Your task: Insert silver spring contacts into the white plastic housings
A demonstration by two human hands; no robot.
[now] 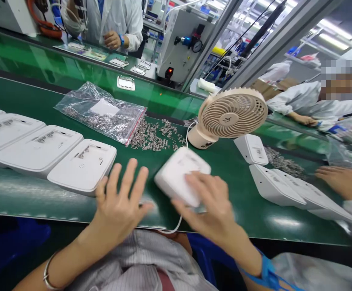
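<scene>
My left hand (pixel 120 202) is open, its fingers spread, over the near part of the green bench. Its fingertips are close to the right edge of a white plastic housing (pixel 82 165), the last in a row on the left. My right hand (pixel 214 202) grips another white plastic housing (pixel 176 171) at its right side, thumb low and fingers on top. This housing is tilted on the bench and blurred by motion, so its details are hard to make out. Beyond it lies a pile of small metal pieces (pixel 154 135), beside a clear plastic bag (pixel 100 111) holding more.
A beige fan (pixel 232 115) stands behind the held housing, with a white cable (pixel 176 228) running to the bench's front edge. At right, more white housings (pixel 277 186) stand near a co-worker's hand (pixel 345 182). Another person (pixel 112 24) works across the green conveyor (pixel 103 74).
</scene>
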